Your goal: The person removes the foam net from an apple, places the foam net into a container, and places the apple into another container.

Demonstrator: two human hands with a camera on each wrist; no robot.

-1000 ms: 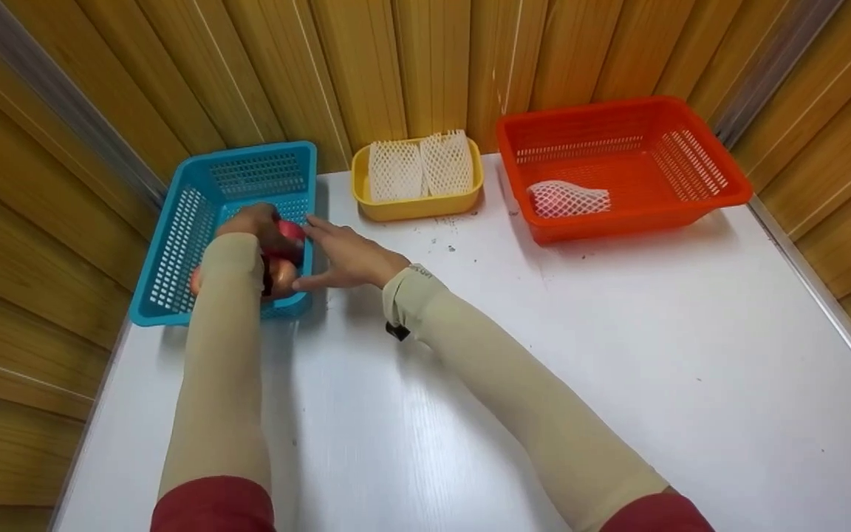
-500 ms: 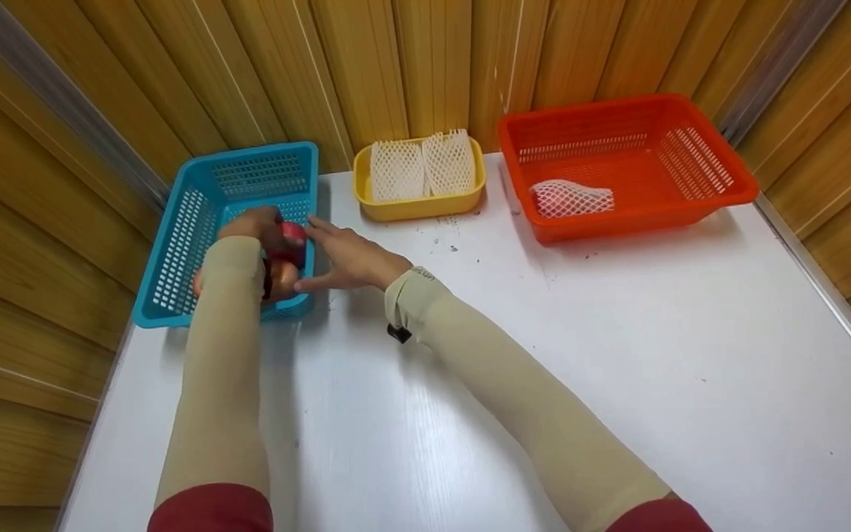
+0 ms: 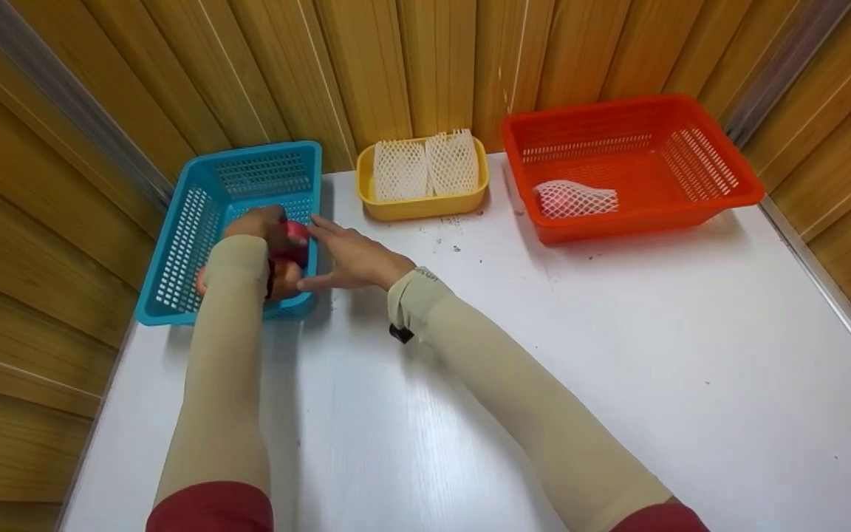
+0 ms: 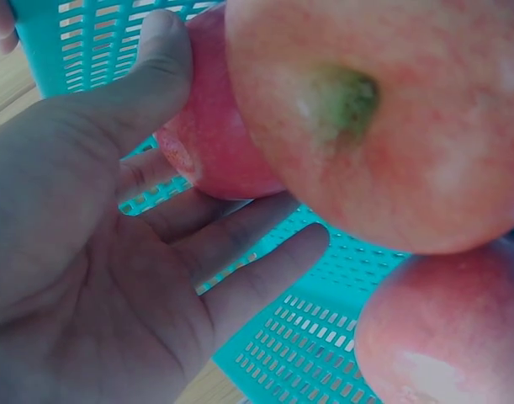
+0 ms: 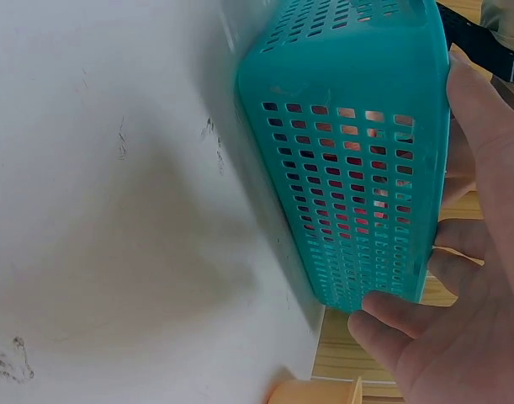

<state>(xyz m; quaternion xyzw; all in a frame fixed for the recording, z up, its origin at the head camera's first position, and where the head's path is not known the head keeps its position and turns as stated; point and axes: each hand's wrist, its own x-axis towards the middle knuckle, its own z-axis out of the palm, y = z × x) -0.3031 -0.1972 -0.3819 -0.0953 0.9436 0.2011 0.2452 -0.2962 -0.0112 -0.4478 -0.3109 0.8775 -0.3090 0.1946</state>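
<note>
Inside the blue basket [image 3: 162, 258], my left hand [image 3: 252, 224] holds a deep red apple [image 4: 213, 118], with the thumb on one side and fingers curled below it. Beside it sits a larger, paler apple [image 4: 442, 126] with a green hollow facing the wrist camera. A third apple [image 4: 450, 332] lies further along the basket. My right hand [image 3: 359, 258] rests against the basket's right rim with its fingers and thumb spread and mostly straight. In the right wrist view, its fingertips [image 5: 383, 316] lie along the rim of the basket's slotted side wall [image 5: 349, 76].
A yellow tray [image 3: 425, 210] with white foam net sleeves [image 3: 402, 174] stands by the back wall. Right of it is a red-orange basket [image 3: 640, 214] containing a fruit in a foam net [image 3: 577, 199]. The white table [image 3: 580, 332] stretches in front, with wood-panel walls around.
The view has shifted very slightly. Both hands stay at the blue basket, with the left still on the red apple and the right still at the rim.
</note>
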